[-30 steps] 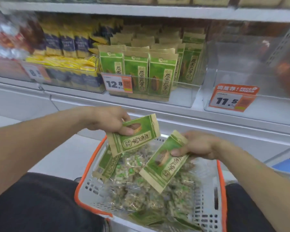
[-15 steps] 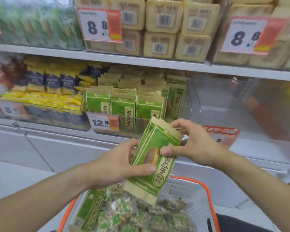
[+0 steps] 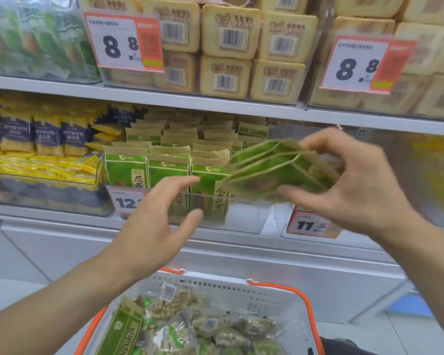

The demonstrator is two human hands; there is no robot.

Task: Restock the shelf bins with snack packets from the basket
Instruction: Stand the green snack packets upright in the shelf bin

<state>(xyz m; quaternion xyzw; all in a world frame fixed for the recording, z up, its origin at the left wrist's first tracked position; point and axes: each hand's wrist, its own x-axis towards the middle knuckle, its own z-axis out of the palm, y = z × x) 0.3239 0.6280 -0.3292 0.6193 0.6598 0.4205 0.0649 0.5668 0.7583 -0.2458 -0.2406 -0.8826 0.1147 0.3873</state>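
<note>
Right now my right hand (image 3: 354, 185) pinches a small fanned bunch of green snack packets (image 3: 274, 170) between thumb and fingers, held level with the middle shelf, their long axis lying roughly sideways and pointing left toward the clear shelf bin (image 3: 244, 213). That bin sits just left of and slightly below the packets, at the shelf's front edge, with matching green packets standing upright in rows and bare space at its right end. My left hand (image 3: 154, 221) hovers in front of the bin, fingers spread and holding nothing, a little apart from the bunch. Judging by this, the right hand is nearer and would swing the packets upright into that gap. Below, the white basket (image 3: 280, 290) with orange rim holds more packets.
</note>
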